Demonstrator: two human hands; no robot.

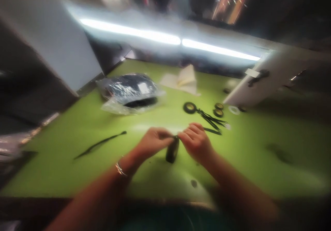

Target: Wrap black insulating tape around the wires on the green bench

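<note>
My left hand (155, 140) and my right hand (196, 141) meet over the middle of the green table (108, 175), both closed in a pinch. Between the fingertips runs a short dark strip. Below it hangs a black roll of tape (172, 151), seen nearly edge-on and blurred. What lies inside the curled right fingers is hidden. Just beyond the right hand is a bundle of black cables (210, 118). To the left of my left hand, a single thin black cable (100, 143) lies on the table.
A clear plastic bag with dark contents (134, 89) lies at the back left, near crumpled paper (183, 80). A larger black tape roll (190, 107), two smaller ones (218, 110) and a white ring (234, 110) lie at the back right. Panels (248, 80) flank the table.
</note>
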